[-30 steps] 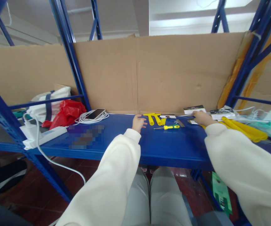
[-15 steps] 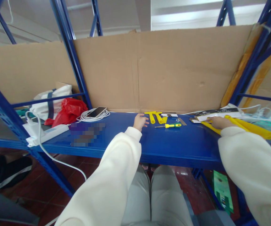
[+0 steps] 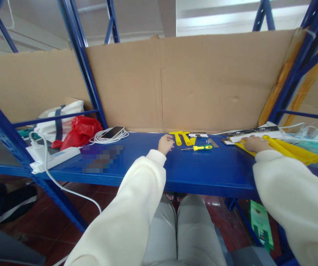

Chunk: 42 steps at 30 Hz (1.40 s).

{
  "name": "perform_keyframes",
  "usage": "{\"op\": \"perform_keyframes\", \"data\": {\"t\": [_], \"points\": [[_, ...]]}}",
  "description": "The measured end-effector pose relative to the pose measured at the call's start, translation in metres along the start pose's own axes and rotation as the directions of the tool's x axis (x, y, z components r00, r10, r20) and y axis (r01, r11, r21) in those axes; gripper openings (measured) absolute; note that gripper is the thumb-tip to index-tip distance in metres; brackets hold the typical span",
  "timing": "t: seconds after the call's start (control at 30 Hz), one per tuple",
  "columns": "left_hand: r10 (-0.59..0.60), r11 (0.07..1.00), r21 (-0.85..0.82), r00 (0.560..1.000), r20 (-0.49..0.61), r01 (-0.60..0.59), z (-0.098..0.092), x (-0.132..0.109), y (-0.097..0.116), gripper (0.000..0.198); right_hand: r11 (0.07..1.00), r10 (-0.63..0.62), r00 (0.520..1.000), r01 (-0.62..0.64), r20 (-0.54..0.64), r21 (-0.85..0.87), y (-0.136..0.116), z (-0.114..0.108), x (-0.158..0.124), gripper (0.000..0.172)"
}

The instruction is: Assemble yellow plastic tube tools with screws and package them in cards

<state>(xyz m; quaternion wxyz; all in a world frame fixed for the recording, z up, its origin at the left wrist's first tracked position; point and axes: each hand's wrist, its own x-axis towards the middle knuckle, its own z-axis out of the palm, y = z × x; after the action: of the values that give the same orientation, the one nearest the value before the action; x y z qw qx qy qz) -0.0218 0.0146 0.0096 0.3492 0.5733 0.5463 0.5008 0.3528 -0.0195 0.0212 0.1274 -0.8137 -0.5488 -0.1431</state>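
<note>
My left hand (image 3: 166,143) rests on the blue shelf (image 3: 203,170), fingers loosely bent and apart, holding nothing. Just right of it lie short yellow plastic pieces (image 3: 182,137) and a small yellow-handled screwdriver (image 3: 199,148). My right hand (image 3: 251,142) lies flat over long yellow strips (image 3: 291,150), its fingertips on the edge of a black and white card (image 3: 254,133). A few small screws (image 3: 208,141) sit near a small white label (image 3: 198,135).
A phone (image 3: 113,132) sits on a coiled white cable (image 3: 103,139) at the left, beside a red bag (image 3: 78,133) and a white power strip (image 3: 55,157). Cardboard (image 3: 203,81) walls the back. Blue uprights (image 3: 84,66) stand left and right. Packaged items (image 3: 314,142) crowd the right end.
My right hand slid right from the small card near the screwdriver onto the long yellow strips and the black and white card. My left hand has barely moved.
</note>
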Motion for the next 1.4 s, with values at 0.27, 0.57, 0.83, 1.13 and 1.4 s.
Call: {"op": "perform_keyframes", "data": {"t": [0.27,0.57,0.83,1.13,1.4], "points": [[0.251,0.715,0.546,0.89,0.381,-0.436,0.001,-0.002,-0.006,0.05,0.996,-0.091,0.996,0.091,0.002,0.01,-0.07,-0.027,-0.015,0.044],[0.056,0.613,0.689,0.891,0.45,-0.386,-0.002,-0.003,-0.007,0.071,0.913,-0.199,0.94,0.28,-0.276,0.298,-0.145,-0.026,-0.02,0.04],[0.087,0.605,0.684,0.887,0.453,-0.408,-0.001,0.002,-0.011,0.056,0.796,-0.473,0.869,0.493,-0.149,0.351,-0.146,0.021,-0.02,0.033],[0.082,0.618,0.721,0.939,0.335,-0.312,0.0,0.003,-0.014,0.058,0.732,-0.46,0.877,0.462,-0.138,0.501,-0.143,0.027,-0.015,0.03],[0.273,0.71,0.67,0.962,0.023,-0.217,-0.007,0.015,-0.016,0.034,0.723,-0.444,0.888,0.436,-0.123,0.535,-0.143,0.025,-0.018,0.03]]}}
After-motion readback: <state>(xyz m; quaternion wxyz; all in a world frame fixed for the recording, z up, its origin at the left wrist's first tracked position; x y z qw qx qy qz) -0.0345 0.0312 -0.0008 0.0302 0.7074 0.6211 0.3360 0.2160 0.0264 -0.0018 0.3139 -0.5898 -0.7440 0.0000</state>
